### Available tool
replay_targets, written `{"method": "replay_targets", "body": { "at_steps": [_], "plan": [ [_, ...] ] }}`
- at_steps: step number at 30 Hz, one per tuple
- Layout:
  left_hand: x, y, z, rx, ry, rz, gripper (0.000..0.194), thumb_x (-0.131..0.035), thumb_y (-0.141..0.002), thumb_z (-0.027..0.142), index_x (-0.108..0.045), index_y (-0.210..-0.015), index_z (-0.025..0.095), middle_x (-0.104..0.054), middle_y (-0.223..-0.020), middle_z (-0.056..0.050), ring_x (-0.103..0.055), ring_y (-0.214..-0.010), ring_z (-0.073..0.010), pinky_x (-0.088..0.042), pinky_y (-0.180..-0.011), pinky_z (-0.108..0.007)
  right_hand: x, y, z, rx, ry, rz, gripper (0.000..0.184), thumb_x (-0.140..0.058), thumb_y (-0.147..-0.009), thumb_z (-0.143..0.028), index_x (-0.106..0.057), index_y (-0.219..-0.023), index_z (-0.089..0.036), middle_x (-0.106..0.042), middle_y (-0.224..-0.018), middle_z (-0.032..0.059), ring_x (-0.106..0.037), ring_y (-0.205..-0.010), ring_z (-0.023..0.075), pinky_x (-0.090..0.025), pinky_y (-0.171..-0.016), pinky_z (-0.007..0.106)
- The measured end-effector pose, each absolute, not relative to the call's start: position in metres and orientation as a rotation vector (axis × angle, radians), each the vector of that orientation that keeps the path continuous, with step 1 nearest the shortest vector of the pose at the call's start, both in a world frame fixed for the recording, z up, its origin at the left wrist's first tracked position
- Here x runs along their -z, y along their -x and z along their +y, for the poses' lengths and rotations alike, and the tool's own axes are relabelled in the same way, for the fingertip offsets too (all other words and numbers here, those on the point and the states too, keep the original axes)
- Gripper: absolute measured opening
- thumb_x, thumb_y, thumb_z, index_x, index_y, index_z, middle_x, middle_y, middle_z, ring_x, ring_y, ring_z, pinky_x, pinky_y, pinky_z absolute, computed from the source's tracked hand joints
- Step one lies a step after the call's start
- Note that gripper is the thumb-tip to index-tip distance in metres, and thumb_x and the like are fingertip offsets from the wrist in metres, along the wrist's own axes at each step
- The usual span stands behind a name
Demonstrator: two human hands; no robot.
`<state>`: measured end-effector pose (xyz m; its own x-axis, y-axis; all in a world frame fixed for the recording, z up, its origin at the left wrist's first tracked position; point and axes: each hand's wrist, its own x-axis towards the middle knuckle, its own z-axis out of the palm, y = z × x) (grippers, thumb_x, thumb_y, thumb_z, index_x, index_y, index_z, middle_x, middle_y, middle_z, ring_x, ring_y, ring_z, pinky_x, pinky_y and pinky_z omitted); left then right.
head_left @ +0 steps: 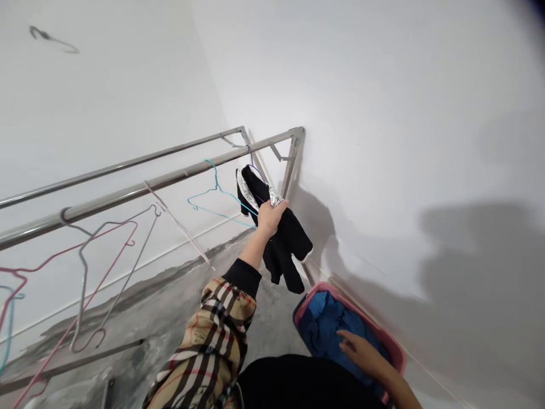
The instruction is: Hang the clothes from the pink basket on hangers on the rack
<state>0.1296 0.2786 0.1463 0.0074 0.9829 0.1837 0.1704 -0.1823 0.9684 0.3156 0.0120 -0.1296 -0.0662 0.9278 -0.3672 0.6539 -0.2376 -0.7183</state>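
Observation:
My left hand [269,217] reaches forward in a plaid sleeve and is closed on a black garment [284,244] with a white patterned collar. The garment hangs on a purple hanger [252,161] hooked over the front metal rail [170,180]. My right hand [361,353] lies low at the right with fingers spread on blue cloth [326,324] inside a pink laundry basket [399,353].
A two-rail steel drying rack [128,165] stands along white walls. Empty wire hangers hang on it: a light blue hanger [217,196], a grey hanger [91,244], a red hanger [51,318]. The floor [170,307] is bare grey concrete. The room corner lies straight ahead.

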Motion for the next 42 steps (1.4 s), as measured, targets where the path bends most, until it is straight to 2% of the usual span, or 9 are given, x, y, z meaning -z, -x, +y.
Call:
{"method": "replay_targets", "body": {
  "at_steps": [6, 9, 16, 21, 24, 27, 33, 39, 42],
  "plan": [
    [-0.159, -0.093, 0.25, -1.077, -1.437, 0.832, 0.05, -0.085, -0.058, 0.033, -0.065, -0.1, 0.015, -0.072, -0.092, -0.005, -0.066, -0.083, -0.0193, -0.051, -0.083, -0.032, 0.111, -0.309, 0.046, -1.187, 1.757, -1.831, 0.051, -0.042, -0.075, -0.044, -0.067, -0.12, -0.037, -0.074, -0.108, 0.0069, -0.066, -0.109, 0.0333, -0.049, -0.098, 0.042],
    [-0.161, -0.077, 0.239, -1.12, -1.466, 0.789, 0.05, -0.084, -0.06, 0.033, -0.064, -0.103, 0.016, -0.072, -0.098, -0.005, -0.066, -0.089, -0.0192, -0.049, -0.088, -0.032, 0.116, -0.304, 0.059, -1.222, 1.679, -1.874, 0.048, -0.043, -0.077, -0.043, -0.067, -0.118, -0.041, -0.075, -0.102, 0.0034, -0.068, -0.103, 0.0329, -0.05, -0.095, 0.043],
    [-0.147, -0.067, 0.217, -1.257, -2.027, 1.623, 0.017, -0.061, -0.084, 0.024, -0.065, -0.099, 0.019, -0.072, -0.1, -0.01, -0.067, -0.097, -0.029, -0.048, -0.086, -0.037, 0.128, -0.295, 0.067, -1.284, 1.617, -1.958, 0.046, -0.044, -0.078, -0.043, -0.067, -0.118, -0.039, -0.074, -0.101, 0.0037, -0.068, -0.1, 0.0306, -0.05, -0.092, 0.04],
    [-0.138, -0.071, 0.205, -1.192, -2.186, 1.992, 0.025, -0.05, -0.089, 0.014, -0.066, -0.107, 0.021, -0.063, -0.132, -0.01, -0.066, -0.109, -0.0272, -0.05, -0.086, -0.035, 0.134, -0.294, 0.066, -1.302, 1.619, -1.96, 0.05, -0.044, -0.08, -0.041, -0.066, -0.123, -0.027, -0.074, -0.098, 0.0063, -0.069, -0.095, 0.0279, -0.05, -0.089, 0.038],
    [-0.132, -0.073, 0.203, -1.161, -2.185, 2.097, 0.028, -0.048, -0.092, 0.015, -0.066, -0.112, 0.021, -0.057, -0.141, -0.008, -0.065, -0.112, -0.0256, -0.053, -0.083, -0.033, 0.139, -0.295, 0.066, -1.313, 1.62, -1.938, 0.055, -0.044, -0.082, -0.041, -0.065, -0.126, -0.016, -0.073, -0.101, 0.0101, -0.068, -0.098, 0.0265, -0.048, -0.091, 0.035],
    [-0.128, -0.073, 0.202, -1.105, -2.187, 2.181, 0.03, -0.049, -0.091, 0.015, -0.065, -0.115, 0.022, -0.052, -0.146, -0.009, -0.067, -0.107, -0.0264, -0.055, -0.077, -0.033, 0.142, -0.296, 0.064, -1.319, 1.613, -1.922, 0.056, -0.045, -0.081, -0.039, -0.064, -0.126, -0.012, -0.073, -0.101, 0.0114, -0.068, -0.095, 0.026, -0.048, -0.09, 0.035],
    [-0.116, -0.074, 0.204, -1.227, -2.261, 2.162, 0.025, -0.054, -0.088, 0.015, -0.064, -0.11, 0.02, -0.033, -0.157, -0.014, -0.065, -0.11, -0.0275, -0.056, -0.072, -0.034, 0.141, -0.296, 0.059, -1.309, 1.622, -1.89, 0.051, -0.049, -0.08, -0.037, -0.068, -0.123, -0.018, -0.075, -0.099, 0.0072, -0.069, -0.094, 0.0243, -0.049, -0.088, 0.032],
    [-0.107, -0.072, 0.207, -1.48, -2.27, 2.07, 0.018, -0.053, -0.087, 0.013, -0.065, -0.101, 0.017, -0.032, -0.156, -0.019, -0.065, -0.104, -0.0225, -0.054, -0.081, -0.033, 0.137, -0.295, 0.057, -1.302, 1.594, -1.867, 0.049, -0.05, -0.079, -0.037, -0.071, -0.119, -0.019, -0.075, -0.092, 0.0056, -0.069, -0.088, 0.0242, -0.05, -0.084, 0.033],
    [-0.104, -0.067, 0.209, -1.632, -2.269, 2.078, 0.019, -0.055, -0.086, 0.015, -0.067, -0.1, 0.017, -0.038, -0.152, -0.018, -0.064, -0.098, -0.0211, -0.052, -0.087, -0.036, 0.135, -0.294, 0.058, -1.302, 1.586, -1.86, 0.048, -0.051, -0.078, -0.037, -0.072, -0.118, -0.02, -0.076, -0.093, 0.0058, -0.07, -0.088, 0.0251, -0.049, -0.084, 0.034]
  ]
}}
